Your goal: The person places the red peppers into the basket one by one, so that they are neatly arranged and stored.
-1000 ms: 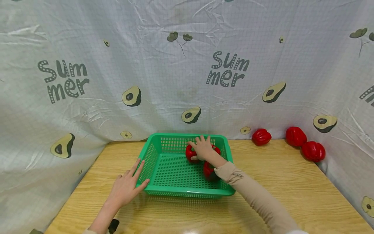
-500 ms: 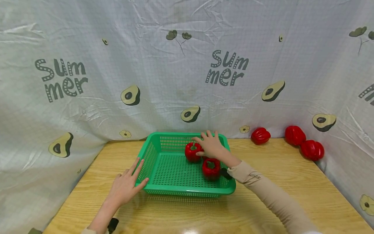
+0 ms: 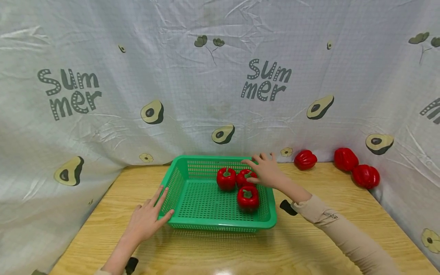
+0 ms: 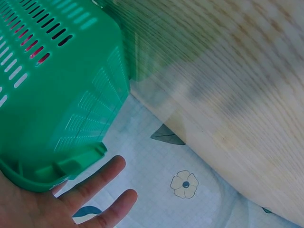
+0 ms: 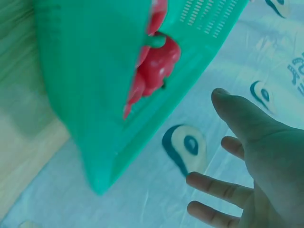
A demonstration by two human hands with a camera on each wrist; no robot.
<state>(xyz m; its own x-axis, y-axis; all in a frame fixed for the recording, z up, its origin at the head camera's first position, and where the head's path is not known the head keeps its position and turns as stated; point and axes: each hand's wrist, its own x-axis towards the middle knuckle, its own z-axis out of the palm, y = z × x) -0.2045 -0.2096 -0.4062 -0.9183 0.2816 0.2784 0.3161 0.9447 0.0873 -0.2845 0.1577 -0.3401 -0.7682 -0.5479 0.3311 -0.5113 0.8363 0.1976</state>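
Head view: your left hand point(image 3: 146, 221) rests at the left rim of the green plastic basket point(image 3: 220, 221), fingers spread. Your right hand point(image 3: 269, 173) hovers by the basket's right rim, near its back corner, fingers spread, palm unloaded. Three red bell peppers point(image 3: 248, 200) stand in the basket's right half, stems up. Three other red peppers point(image 3: 305, 159) lie right of the basket on the wooden table point(image 3: 206, 250).

The head view is evenly lit; white glare is caught at the bottom edge on the yellow wood-grained counter point(image 3: 206, 254), and soft shadow is cast beneath the green slotted plastic basket point(image 3: 220, 221), slightly blurred in the blue-green-tinted right wrist view.
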